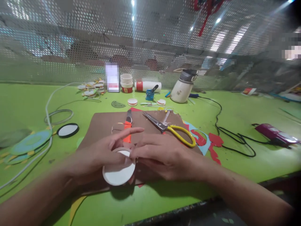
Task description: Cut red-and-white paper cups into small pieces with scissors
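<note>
A white round disc [118, 175] with a thin raised rim is tilted above the near part of a brown sheet [101, 124]. My left hand [100, 157] grips it, thumb across its face and index finger stretched out past it. At the disc's upper right edge, the fingers of my right hand [162, 153] are pinched together on the rim; their tips are partly hidden. Just beyond my hands lies an orange-handled knife [127, 133]. To its right, scissors with yellow handles [174, 128] rest on the sheet, blades pointing away to the left.
Behind the sheet stand paper cups [127, 84], a blue jar [150, 94] and a white jug [182, 89]. A black-rimmed disc [68, 130] and blue cutouts [33, 141] lie left. Red paper scraps [215, 140], a black cord [242, 136] and a purple device [275, 133] lie right.
</note>
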Motion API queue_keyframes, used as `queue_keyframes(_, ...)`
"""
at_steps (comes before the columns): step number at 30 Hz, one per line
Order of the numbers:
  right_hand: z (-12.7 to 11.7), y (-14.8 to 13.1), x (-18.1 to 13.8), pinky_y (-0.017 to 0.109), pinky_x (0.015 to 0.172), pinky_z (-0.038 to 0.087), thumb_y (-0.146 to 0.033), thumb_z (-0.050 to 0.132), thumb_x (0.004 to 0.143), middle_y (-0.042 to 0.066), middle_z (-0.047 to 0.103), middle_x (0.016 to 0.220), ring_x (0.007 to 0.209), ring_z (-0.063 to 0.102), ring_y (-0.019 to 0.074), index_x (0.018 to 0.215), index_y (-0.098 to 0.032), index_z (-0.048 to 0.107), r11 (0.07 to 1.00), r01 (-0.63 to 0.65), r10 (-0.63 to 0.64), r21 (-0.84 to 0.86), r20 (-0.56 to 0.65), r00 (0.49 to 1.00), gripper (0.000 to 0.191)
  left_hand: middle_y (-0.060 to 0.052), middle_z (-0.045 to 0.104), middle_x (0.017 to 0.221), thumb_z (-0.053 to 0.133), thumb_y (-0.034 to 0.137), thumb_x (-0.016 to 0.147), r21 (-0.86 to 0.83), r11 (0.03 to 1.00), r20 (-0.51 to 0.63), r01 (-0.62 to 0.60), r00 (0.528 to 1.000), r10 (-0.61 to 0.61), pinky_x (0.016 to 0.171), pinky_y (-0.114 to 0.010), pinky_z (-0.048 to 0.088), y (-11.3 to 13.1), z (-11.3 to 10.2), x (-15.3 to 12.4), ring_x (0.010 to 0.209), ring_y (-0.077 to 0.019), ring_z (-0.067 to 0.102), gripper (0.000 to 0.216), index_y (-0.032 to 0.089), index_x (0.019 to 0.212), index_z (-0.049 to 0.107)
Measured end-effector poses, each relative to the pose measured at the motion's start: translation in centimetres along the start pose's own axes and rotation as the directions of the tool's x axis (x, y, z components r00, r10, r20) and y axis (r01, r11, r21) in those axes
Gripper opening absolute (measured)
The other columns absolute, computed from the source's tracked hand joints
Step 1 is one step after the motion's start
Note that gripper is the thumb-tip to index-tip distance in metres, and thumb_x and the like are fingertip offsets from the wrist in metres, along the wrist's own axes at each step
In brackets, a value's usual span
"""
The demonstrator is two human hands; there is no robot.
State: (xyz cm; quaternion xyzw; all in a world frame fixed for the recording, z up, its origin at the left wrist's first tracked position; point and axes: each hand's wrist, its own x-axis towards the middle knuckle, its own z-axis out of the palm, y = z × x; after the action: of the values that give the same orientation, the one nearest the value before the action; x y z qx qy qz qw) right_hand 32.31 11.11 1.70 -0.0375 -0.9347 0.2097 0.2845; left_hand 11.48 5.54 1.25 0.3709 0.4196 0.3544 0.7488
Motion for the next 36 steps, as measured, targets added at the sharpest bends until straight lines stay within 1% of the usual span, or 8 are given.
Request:
queue_keyframes(3, -0.4, 0.1, -0.2, 0.030, 0.095, 0.056, -0.014, 0.060, 0.101, 0.014, 0.075, 0.116, 0.111, 0.068, 0.0188, 0.107, -0.014, 0.069, 1.000, 0.009, -0.008, -0.009, 0.090, 0.996, 0.011, -0.006, 0.076, 0.066, 0.079, 0.022, 0.072, -0.007, 1.000, 0.056, 0.017, 0.998, -0.017, 0.050, -0.027, 0.048, -0.2, -0.1, -0.1, 0.055, -0.0248, 0.072, 0.093, 0.029, 0.156, 0.040)
queue_keyframes(7, -0.7, 0.0, -0.5, 0.028, 0.093, 0.052, -0.014, 0.057, 0.102, 0.010, 0.075, 0.108, 0.102, 0.068, 0.0170, 0.099, -0.017, 0.069, 0.993, -0.072, 0.064, 0.091, 0.085, 0.994, 0.013, -0.011, 0.077, 0.071, 0.070, 0.047, 0.088, -0.033, 0.999, 0.076, 0.039, 0.996, -0.037, 0.050, -0.030, 0.053, -0.4, -0.6, 0.9, 0.057, -0.0257, 0.072, 0.062, 0.022, 0.143, 0.056)
queue_keyframes(10, -0.8, 0.3, -0.8, 0.026, 0.077, 0.050, -0.019, 0.065, 0.097, 0.003, 0.071, 0.087, 0.081, 0.064, 0.0146, 0.084, -0.018, 0.069, 0.930, -0.290, 0.289, 0.224, 0.040, 0.956, 0.013, -0.011, 0.076, 0.082, 0.062, 0.046, 0.095, -0.048, 0.996, 0.061, -0.070, 0.995, 0.073, 0.061, -0.035, 0.059, -0.5, -0.8, 1.8, 0.071, -0.0249, 0.072, 0.037, 0.019, 0.117, 0.071)
queue_keyframes(13, -1.0, 0.8, -1.1, 0.024, 0.068, 0.048, -0.023, 0.070, 0.092, 0.000, 0.069, 0.079, 0.073, 0.062, 0.0139, 0.079, -0.019, 0.070, 0.793, -0.492, 0.510, 0.359, 0.050, 0.859, 0.013, -0.009, 0.075, 0.090, 0.069, 0.037, 0.093, -0.073, 0.982, -0.014, -0.171, 0.985, 0.171, 0.071, -0.033, 0.059, -0.3, -0.8, 1.9, 0.082, -0.0221, 0.069, 0.023, 0.020, 0.107, 0.075)
queue_keyframes(19, -1.1, 1.5, -1.2, 0.024, 0.062, 0.047, -0.035, 0.076, 0.087, -0.001, 0.067, 0.074, 0.068, 0.061, 0.0136, 0.082, -0.018, 0.071, 0.644, -0.568, 0.605, 0.512, 0.113, 0.788, 0.019, -0.004, 0.073, 0.101, 0.088, 0.029, 0.076, -0.039, 0.998, -0.185, -0.045, 0.982, 0.037, 0.081, -0.039, 0.058, -0.3, 0.3, 0.6, 0.081, -0.0180, 0.069, 0.045, 0.033, 0.117, 0.072)
queue_keyframes(26, -0.5, 1.0, -1.1, 0.024, 0.061, 0.047, -0.035, 0.078, 0.085, -0.001, 0.068, 0.075, 0.068, 0.061, 0.0133, 0.081, -0.018, 0.070, 0.543, -0.574, 0.640, 0.613, 0.140, 0.755, 0.019, -0.002, 0.070, 0.102, 0.087, 0.025, 0.077, -0.022, 0.999, -0.172, -0.034, 0.985, 0.030, 0.094, -0.042, 0.056, -0.6, 1.0, 0.8, 0.093, -0.0194, 0.069, 0.035, 0.030, 0.109, 0.075)
queue_keyframes(31, -0.3, 0.8, -1.0, 0.021, 0.056, 0.044, -0.035, 0.074, 0.087, -0.002, 0.068, 0.075, 0.065, 0.060, 0.0112, 0.081, -0.019, 0.069, 0.540, -0.572, 0.650, 0.617, 0.126, 0.749, 0.018, -0.002, 0.070, 0.096, 0.090, 0.027, 0.073, -0.017, 0.999, -0.180, -0.031, 0.983, 0.028, 0.091, -0.041, 0.057, -0.6, 1.1, 0.8, 0.097, -0.0231, 0.070, 0.044, 0.032, 0.113, 0.074)
queue_keyframes(36, -0.3, 0.5, -0.9, 0.022, 0.059, 0.048, -0.033, 0.071, 0.090, -0.002, 0.071, 0.076, 0.067, 0.063, 0.0122, 0.083, -0.018, 0.070, 0.632, -0.584, 0.634, 0.510, 0.094, 0.768, 0.016, -0.007, 0.074, 0.102, 0.091, 0.030, 0.071, 0.081, 0.994, -0.186, -0.073, 0.979, 0.087, 0.083, -0.038, 0.058, -0.5, 1.0, 0.8, 0.098, -0.0261, 0.071, 0.043, 0.030, 0.111, 0.076)
